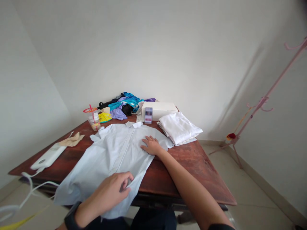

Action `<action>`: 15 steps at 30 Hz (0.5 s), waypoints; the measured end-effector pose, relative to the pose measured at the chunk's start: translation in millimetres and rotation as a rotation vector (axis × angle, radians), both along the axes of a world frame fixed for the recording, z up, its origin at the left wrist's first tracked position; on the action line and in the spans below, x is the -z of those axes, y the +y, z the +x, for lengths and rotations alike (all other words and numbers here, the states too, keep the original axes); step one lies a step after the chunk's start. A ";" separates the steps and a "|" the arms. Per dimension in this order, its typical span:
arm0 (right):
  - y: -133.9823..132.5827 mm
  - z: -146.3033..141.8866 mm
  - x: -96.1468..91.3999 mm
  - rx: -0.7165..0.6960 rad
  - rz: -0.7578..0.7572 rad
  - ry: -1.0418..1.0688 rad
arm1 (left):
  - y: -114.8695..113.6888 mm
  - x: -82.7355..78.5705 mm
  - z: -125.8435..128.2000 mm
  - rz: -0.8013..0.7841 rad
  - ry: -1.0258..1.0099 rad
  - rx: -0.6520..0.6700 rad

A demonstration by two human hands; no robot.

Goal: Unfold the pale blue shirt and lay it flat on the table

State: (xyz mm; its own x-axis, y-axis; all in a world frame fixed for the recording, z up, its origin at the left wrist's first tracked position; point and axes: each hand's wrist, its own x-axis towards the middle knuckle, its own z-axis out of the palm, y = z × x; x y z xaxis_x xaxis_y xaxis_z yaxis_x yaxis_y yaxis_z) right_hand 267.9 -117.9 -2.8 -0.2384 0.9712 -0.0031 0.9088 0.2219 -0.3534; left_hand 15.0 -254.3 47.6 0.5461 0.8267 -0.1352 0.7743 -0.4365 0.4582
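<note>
A pale blue short-sleeved shirt (112, 147) lies spread on the wooden table, its collar at the far side and its hem hanging over the near edge. My right hand (151, 146) rests flat on the shirt's upper right part, fingers spread. Over the lower part of the shirt is my left hand (117, 187), loosely curled, with a gap between thumb and fingers and no object visible in it. The shirt has creases on its left side. Just beyond its right sleeve sits a stack of folded white clothes (179, 127).
A white box (160, 108) stands at the back beside a heap of coloured clothes (127, 103). On the left are a plastic cup with a straw (94, 121), a yellow packet (105, 118) and a white power strip (49, 156) with cable. A pink coat stand (259, 103) is at right.
</note>
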 end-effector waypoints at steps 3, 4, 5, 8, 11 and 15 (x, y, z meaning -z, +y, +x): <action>-0.4 0.1 -1.4 0.003 -0.001 -0.015 | -15.5 -12.7 16.1 -0.073 -0.047 0.161; -0.7 0.3 -2.3 0.003 -0.005 -0.018 | -20.0 -14.4 20.8 -0.100 -0.063 0.217; -1.1 0.6 -3.2 0.001 -0.010 -0.019 | -23.8 -14.8 25.1 -0.121 -0.079 0.267; -1.7 1.6 -4.9 -0.008 -0.017 -0.010 | -30.2 -9.4 34.4 -0.136 -0.097 0.356; -1.0 2.0 -4.9 -0.003 0.023 0.022 | -30.8 -0.9 36.4 -0.104 -0.084 0.375; 0.9 0.8 -4.4 0.022 0.081 0.045 | -30.6 3.8 31.4 -0.059 -0.063 0.393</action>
